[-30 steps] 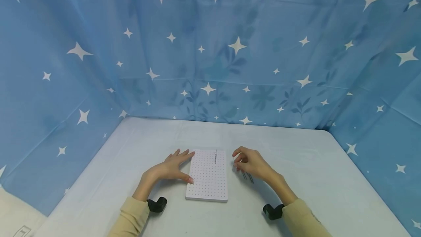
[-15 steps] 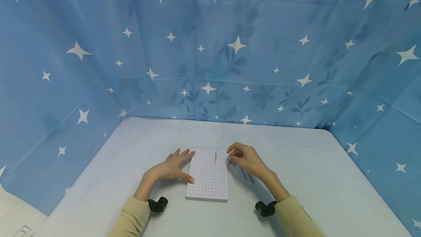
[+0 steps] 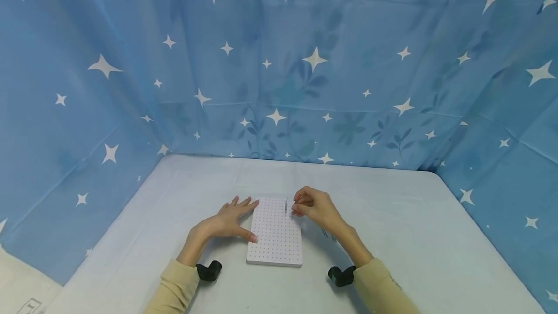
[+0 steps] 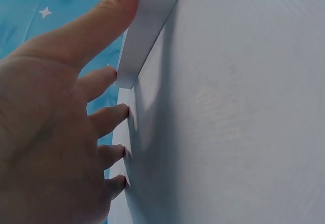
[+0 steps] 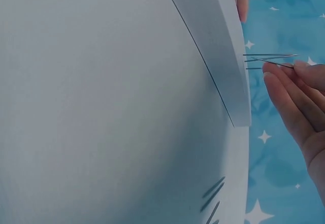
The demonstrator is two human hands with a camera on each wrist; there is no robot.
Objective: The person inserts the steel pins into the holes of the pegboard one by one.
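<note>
A white board with rows of small holes lies flat on the table. Thin metal pins stand upright near its far right corner. My left hand is spread at the board's left side, thumb and index fingertip touching its edge. Over the board's far right part, my right hand pinches another thin metal pin between thumb and fingers. In the right wrist view this pin slants, its free end overlapping the standing pins, close above the board.
More metal pins lie on the white table right of the board, partly hidden by the right hand in the head view. A blue curtain with white stars hangs behind the table and along its sides.
My right hand has moved left from beside the board to over its far right part, carrying the pinched pin. My left hand has stayed at the board's edge.
</note>
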